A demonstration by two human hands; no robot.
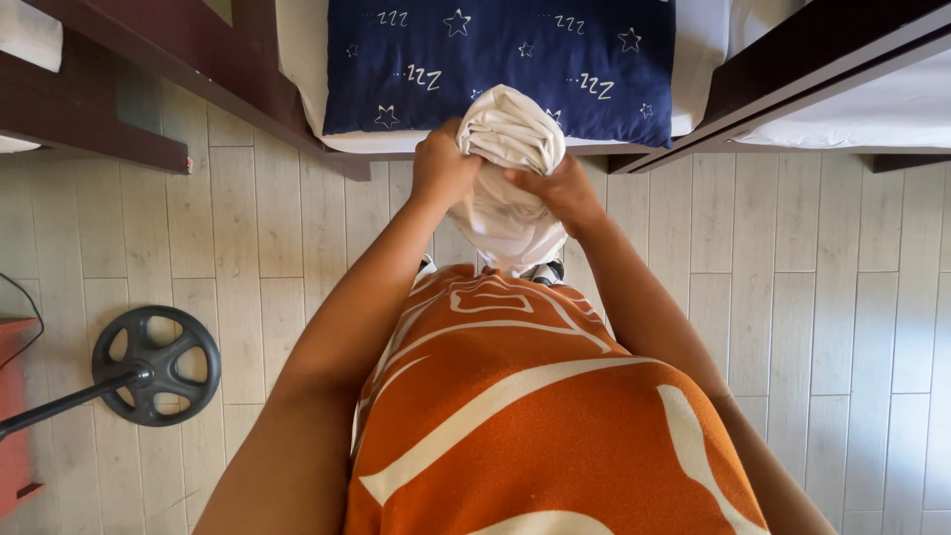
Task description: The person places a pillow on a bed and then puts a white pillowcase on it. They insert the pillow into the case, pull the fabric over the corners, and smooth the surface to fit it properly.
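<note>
You hold a soft white cloth (pixel 505 168), bunched and creased into rounded folds at the top, its loose end hanging down toward your shoes. Your left hand (pixel 443 164) wraps its grip closed around the bundle at 9 o'clock; your right hand (pixel 560 188) pinches the fabric at 4 o'clock, fingers curled tight into it. The cloth sits just in front of your orange patterned shirt (pixel 535 416). Beyond it at 12 o'clock lies a plump navy pillow (pixel 416 59) with stars, on a dark wooden bed (pixel 792 69). Pale plank floor (pixel 792 297) spreads below.
</note>
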